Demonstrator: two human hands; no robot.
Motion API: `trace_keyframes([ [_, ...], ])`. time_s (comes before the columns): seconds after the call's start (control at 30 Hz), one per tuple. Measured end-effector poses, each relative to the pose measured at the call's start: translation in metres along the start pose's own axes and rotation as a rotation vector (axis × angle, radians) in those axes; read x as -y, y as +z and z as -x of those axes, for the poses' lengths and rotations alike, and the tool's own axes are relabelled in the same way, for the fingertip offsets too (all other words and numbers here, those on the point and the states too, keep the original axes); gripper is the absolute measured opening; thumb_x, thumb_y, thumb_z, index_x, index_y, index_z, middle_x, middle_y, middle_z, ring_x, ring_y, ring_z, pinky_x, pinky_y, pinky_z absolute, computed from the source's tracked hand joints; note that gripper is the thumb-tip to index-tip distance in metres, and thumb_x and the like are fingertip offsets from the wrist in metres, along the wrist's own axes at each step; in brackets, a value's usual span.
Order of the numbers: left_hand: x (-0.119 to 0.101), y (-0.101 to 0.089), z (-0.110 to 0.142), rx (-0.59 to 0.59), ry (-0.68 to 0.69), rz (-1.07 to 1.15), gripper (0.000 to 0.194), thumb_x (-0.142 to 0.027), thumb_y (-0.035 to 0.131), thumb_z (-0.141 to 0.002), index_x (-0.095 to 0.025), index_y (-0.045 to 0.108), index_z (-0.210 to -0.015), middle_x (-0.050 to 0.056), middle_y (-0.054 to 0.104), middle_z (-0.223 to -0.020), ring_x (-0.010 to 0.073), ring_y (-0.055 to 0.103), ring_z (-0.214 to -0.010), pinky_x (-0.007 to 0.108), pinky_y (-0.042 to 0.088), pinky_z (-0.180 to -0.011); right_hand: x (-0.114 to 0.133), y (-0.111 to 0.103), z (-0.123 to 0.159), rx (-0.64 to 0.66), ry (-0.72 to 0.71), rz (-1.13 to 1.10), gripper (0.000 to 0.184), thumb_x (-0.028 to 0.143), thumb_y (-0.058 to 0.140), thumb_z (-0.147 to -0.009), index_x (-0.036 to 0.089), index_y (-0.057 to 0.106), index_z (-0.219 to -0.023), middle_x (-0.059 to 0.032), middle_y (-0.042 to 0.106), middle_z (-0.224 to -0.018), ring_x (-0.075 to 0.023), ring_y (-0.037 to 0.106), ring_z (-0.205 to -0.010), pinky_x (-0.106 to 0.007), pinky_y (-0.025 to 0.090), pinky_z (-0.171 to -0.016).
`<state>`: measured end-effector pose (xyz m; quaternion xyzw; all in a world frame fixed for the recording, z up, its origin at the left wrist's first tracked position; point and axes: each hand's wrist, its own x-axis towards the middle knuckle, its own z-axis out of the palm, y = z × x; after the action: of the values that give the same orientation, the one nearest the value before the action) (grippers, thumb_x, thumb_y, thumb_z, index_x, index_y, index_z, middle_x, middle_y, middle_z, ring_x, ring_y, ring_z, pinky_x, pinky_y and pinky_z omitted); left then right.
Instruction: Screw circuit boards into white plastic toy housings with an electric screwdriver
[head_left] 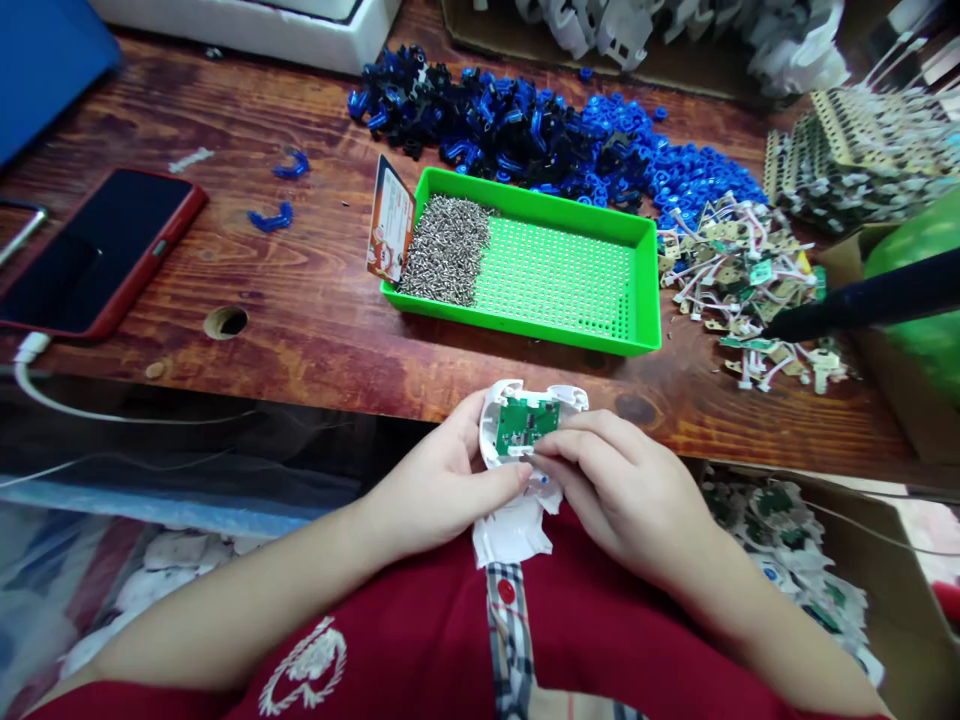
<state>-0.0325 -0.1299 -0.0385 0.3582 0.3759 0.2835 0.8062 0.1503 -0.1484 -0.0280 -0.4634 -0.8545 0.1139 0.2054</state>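
Note:
Close to my body, just off the table's front edge, a white plastic housing (513, 535) is held between both hands. A green circuit board (517, 420) sits inside its upper half. My left hand (457, 465) is wrapped round the housing's left side, its thumb lying across the front. My right hand (622, 480) has its fingers pinched together at the lower right of the board, touching the housing; whether a small part is between those fingertips I cannot make out. A small blue spot shows on the housing below the board.
A green perforated tray (645, 290) holds small metal screws (446, 245) and a card (391, 220). Behind it lie blue and black plastic parts (525, 125). Wired boards (750, 270) are heaped at right, near a dark rod (862, 300). A red-cased phone (97, 250) lies left.

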Motion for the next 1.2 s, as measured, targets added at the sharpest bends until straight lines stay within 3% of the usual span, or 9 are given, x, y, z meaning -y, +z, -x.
trace_keyframes([
  [0.3,0.0,0.006,0.006,-0.048,0.017,-0.028,0.042,-0.02,0.063,-0.08,-0.028,0.044,-0.117,-0.003,0.063,-0.093,0.0125,0.061,-0.08,0.021,0.048,-0.068,0.009,-0.01,-0.002,0.123,-0.014,0.199,0.013,0.02,0.053,-0.085,0.017,0.06,-0.095,-0.0062,0.062,-0.096,-0.0196,0.058,-0.084,-0.03,0.048,-0.064],
  [0.5,0.006,0.006,0.002,-0.189,0.096,-0.019,0.037,-0.025,0.061,-0.082,-0.022,0.048,-0.117,0.001,0.065,-0.105,0.0169,0.06,-0.097,0.028,0.046,-0.086,0.012,-0.01,-0.004,0.097,-0.027,0.134,0.018,0.02,0.047,-0.089,0.018,0.06,-0.101,-0.0068,0.062,-0.095,-0.0177,0.058,-0.084,-0.031,0.05,-0.07],
  [0.63,0.007,0.006,-0.001,-0.212,0.1,0.121,0.031,-0.022,0.062,-0.081,-0.022,0.05,-0.11,0.0,0.068,-0.097,0.0158,0.065,-0.085,0.029,0.05,-0.08,0.012,-0.011,0.004,-0.067,0.044,-0.091,0.021,0.016,0.054,-0.084,0.021,0.055,-0.105,-0.0054,0.059,-0.094,-0.0149,0.056,-0.087,-0.028,0.05,-0.077],
  [0.7,0.007,0.006,-0.001,-0.224,0.093,0.185,0.034,-0.021,0.063,-0.08,-0.024,0.049,-0.111,-0.001,0.068,-0.095,0.0155,0.066,-0.081,0.03,0.053,-0.076,0.009,-0.008,0.007,-0.238,0.247,-0.267,0.024,0.017,0.059,-0.081,0.024,0.053,-0.104,-0.0039,0.057,-0.094,-0.0139,0.056,-0.087,-0.027,0.05,-0.077],
  [0.77,0.007,0.006,-0.001,-0.233,0.075,0.221,0.036,-0.021,0.064,-0.079,-0.025,0.048,-0.112,-0.001,0.068,-0.097,0.0154,0.066,-0.08,0.03,0.054,-0.073,0.005,-0.003,0.007,-0.295,0.487,-0.524,0.032,0.023,0.06,-0.081,0.026,0.048,-0.11,-0.0037,0.056,-0.099,-0.0136,0.057,-0.089,-0.027,0.051,-0.076],
  [0.83,0.008,0.006,0.0,-0.241,0.077,0.233,0.037,-0.021,0.065,-0.079,-0.026,0.049,-0.112,-0.001,0.068,-0.098,0.0151,0.066,-0.081,0.029,0.055,-0.073,0.002,0.002,0.003,-0.156,0.626,-0.831,0.039,0.031,0.059,-0.082,0.025,0.045,-0.118,-0.0047,0.056,-0.107,-0.0136,0.059,-0.091,-0.027,0.053,-0.076],
  [0.93,0.009,0.005,0.001,-0.245,0.096,0.182,0.043,-0.021,0.066,-0.078,-0.026,0.047,-0.116,0.0,0.068,-0.099,0.0159,0.066,-0.083,0.028,0.055,-0.074,-0.002,0.007,-0.004,0.059,0.672,-1.095,0.031,0.036,0.059,-0.082,0.022,0.051,-0.108,-0.0033,0.061,-0.098,-0.0124,0.061,-0.083,-0.025,0.052,-0.071],
  [1.07,0.006,0.004,0.003,-0.258,0.146,0.066,0.041,-0.023,0.066,-0.078,-0.024,0.048,-0.115,0.001,0.067,-0.1,0.0163,0.065,-0.087,0.026,0.053,-0.076,-0.003,0.007,-0.016,0.084,0.684,-1.173,0.021,0.035,0.063,-0.079,0.019,0.053,-0.088,0.0021,0.058,-0.075,-0.0076,0.054,-0.064,-0.019,0.046,-0.058],
  [1.2,-0.004,0.002,-0.002,-0.299,0.19,0.017,0.035,-0.024,0.065,-0.079,-0.024,0.049,-0.11,0.001,0.067,-0.1,0.0173,0.064,-0.09,0.027,0.052,-0.079,-0.006,0.004,-0.03,0.072,0.632,-1.101,0.019,0.033,0.06,-0.08,0.018,0.053,-0.089,0.0014,0.056,-0.074,-0.0076,0.052,-0.064,-0.019,0.045,-0.057],
])
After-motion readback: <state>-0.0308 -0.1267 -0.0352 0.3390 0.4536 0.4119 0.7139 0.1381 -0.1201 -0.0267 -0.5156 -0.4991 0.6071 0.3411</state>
